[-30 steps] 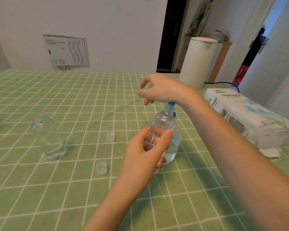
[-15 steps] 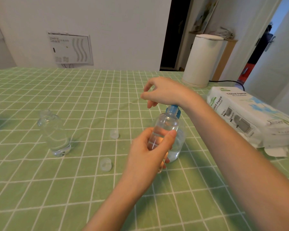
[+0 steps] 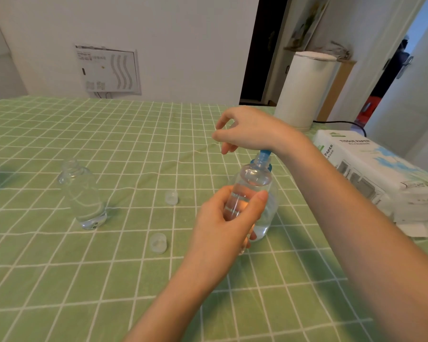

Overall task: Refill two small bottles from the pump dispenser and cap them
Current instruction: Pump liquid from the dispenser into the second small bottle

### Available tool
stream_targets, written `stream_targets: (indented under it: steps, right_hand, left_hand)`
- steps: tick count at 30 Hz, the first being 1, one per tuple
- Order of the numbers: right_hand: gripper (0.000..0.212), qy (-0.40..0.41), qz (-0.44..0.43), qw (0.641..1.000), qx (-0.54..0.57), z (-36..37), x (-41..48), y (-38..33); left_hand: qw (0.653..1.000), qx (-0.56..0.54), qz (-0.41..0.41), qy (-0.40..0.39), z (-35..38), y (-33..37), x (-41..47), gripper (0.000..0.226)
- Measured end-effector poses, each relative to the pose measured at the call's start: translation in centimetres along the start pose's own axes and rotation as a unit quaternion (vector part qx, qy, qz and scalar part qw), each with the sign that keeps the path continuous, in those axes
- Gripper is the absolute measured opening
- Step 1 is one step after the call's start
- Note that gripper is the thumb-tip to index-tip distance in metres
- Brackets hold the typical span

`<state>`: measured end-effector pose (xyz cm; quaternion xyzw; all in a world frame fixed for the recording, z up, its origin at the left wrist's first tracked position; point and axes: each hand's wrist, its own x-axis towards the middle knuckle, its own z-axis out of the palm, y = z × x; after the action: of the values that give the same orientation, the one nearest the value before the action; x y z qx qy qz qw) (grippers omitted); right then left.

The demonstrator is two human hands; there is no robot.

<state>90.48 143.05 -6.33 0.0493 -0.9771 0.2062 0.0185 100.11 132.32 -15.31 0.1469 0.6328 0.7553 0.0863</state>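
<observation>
Left hand (image 3: 223, 225): we grip small bottle (image 3: 250, 183), fingers and thumb wrapped round it, directly before pump dispenser (image 3: 265, 153). Right hand (image 3: 247, 130): rests atop dispenser's blue head, fingers loosely curled, nothing gripped. Second bottle (image 3: 84, 193), far cap (image 3: 171, 197), near cap (image 3: 158, 243): left of dispenser.

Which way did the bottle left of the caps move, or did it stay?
No, it stayed. The bottle keeps the same gap from the far cap.
</observation>
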Motion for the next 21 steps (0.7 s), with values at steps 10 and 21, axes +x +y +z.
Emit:
stream_targets:
  steps: [10, 21]
  right_hand:
    - [0.025, -0.012, 0.006, 1.000, 0.017, 1.0, -0.1, 0.3]
    - [0.029, -0.005, 0.006, 1.000, 0.006, -0.1, 0.1, 0.1]
  left_hand:
    - [1.000, 0.000, -0.019, 0.012, 0.0, -0.4, -0.1, 0.019]
    - [1.000, -0.002, -0.001, 0.000, -0.1, 0.0, 0.0, 0.016]
